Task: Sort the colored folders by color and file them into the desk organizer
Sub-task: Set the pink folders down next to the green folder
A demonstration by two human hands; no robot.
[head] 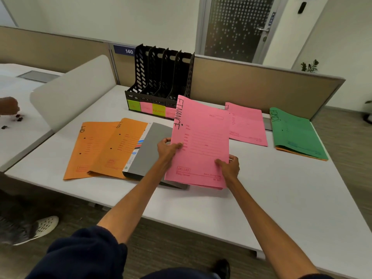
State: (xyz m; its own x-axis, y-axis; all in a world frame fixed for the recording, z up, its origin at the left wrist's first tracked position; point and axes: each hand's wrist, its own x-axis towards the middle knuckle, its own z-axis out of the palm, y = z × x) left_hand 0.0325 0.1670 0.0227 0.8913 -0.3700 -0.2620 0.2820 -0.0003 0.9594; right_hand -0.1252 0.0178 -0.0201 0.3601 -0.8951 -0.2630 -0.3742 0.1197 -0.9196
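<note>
Both arms reach forward over the white desk [281,198], bare from the elbows. The left hand [168,149] grips the left edge of a pink folder [201,141], thumb on its face, fingers curled behind. The right hand [228,165] pinches the folder's lower right edge the same way. The folder is lifted and tilted above a grey binder [149,150], in front of the black organizer [161,77]. Orange folders [104,148] lie at left; another pink folder [247,123] and a green folder [296,131] lie at right.
</note>
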